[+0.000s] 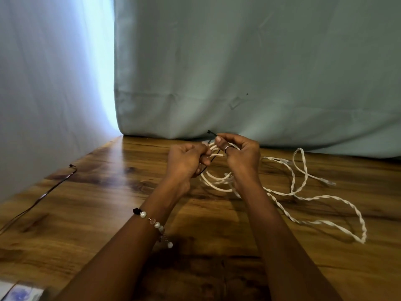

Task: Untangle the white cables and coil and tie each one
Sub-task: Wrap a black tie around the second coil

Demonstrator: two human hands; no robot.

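White coil [217, 179] held above the counter [108, 213], left hand [184, 161] and right hand [240, 153] both clamped on it, cinching a black tie [211, 133]. Right of the coil, twisted cables [314, 198] lie loose: untangling, coiling remain.

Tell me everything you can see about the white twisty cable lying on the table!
The white twisted cable looks like two thin cords wound around each other. It sprawls in loose loops over the right side of the brown wooden table, still uncoiled. One end, with a pale plug-like tip, lies flat by the far edge. The other part runs toward the coil of white cable held between the left hand and the right hand.
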